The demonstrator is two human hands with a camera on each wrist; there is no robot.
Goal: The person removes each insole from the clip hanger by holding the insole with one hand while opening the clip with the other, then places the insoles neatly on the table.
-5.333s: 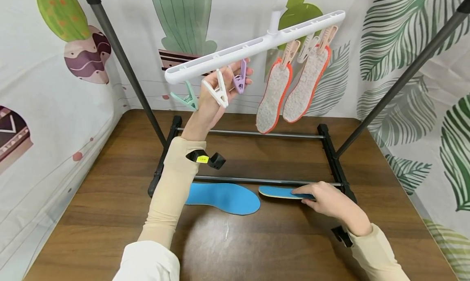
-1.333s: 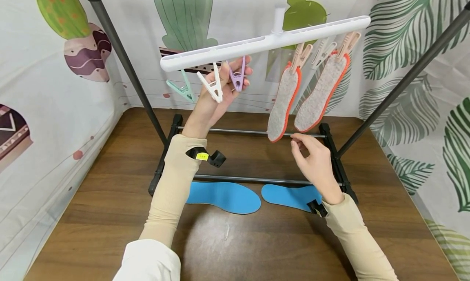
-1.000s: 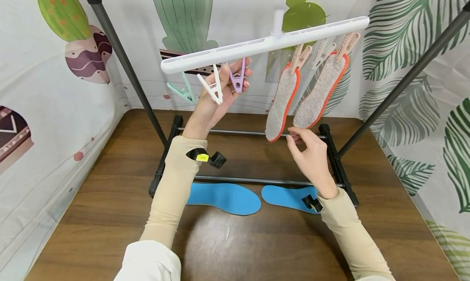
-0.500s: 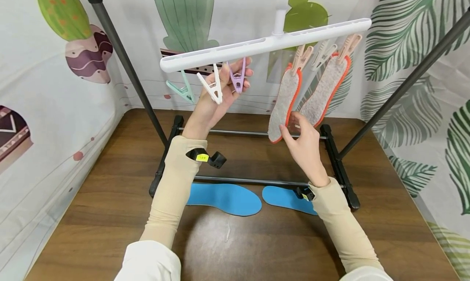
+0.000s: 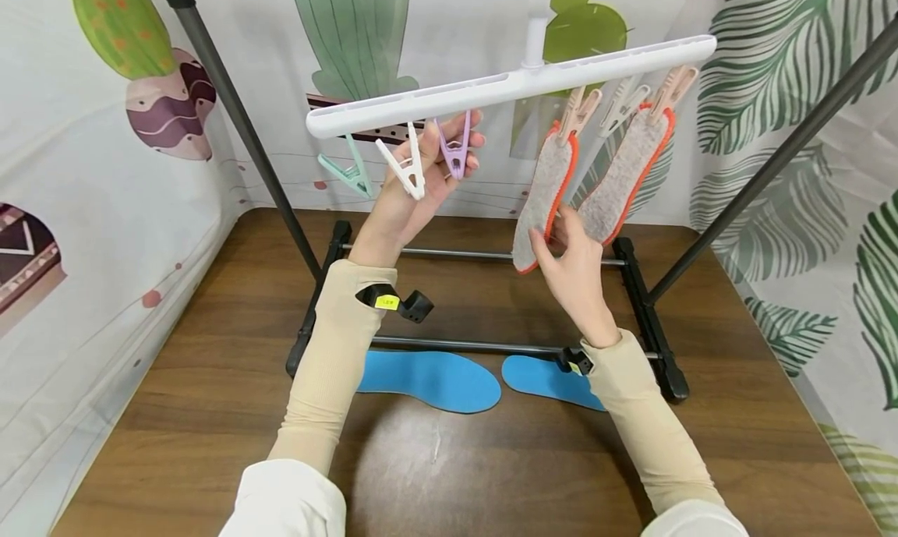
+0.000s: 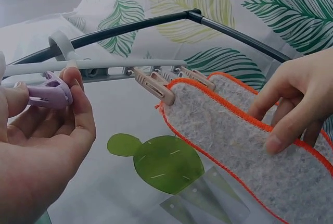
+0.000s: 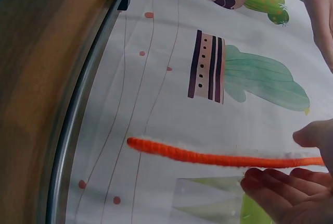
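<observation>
A white clip hanger [image 5: 512,81] hangs tilted, lower at its left end. My left hand [image 5: 417,182] is raised under its left half and pinches a purple clothespin [image 6: 49,94]. White [image 5: 410,167] and mint [image 5: 351,171] clothespins hang beside that hand. On the right, beige clothespins [image 5: 578,116] grip two grey felt insoles with orange edging. My right hand [image 5: 575,268] holds the lower part of the nearer insole [image 5: 543,194], thumb on its front face and fingers behind. The farther insole [image 5: 624,178] hangs just behind those fingers.
Two blue insoles, the left one [image 5: 435,381] and the right one [image 5: 550,381], lie on the wooden table [image 5: 463,475]. A dark metal rack [image 5: 491,346] stands around the hanger. A translucent clothespin [image 5: 620,108] hangs between the beige ones. Patterned cloth [image 5: 772,210] covers the walls.
My right hand has left the right blue insole, risen to the hanging grey insoles and taken hold of the nearer one. The hanger's right end has shifted right. My left hand stays nearly still.
</observation>
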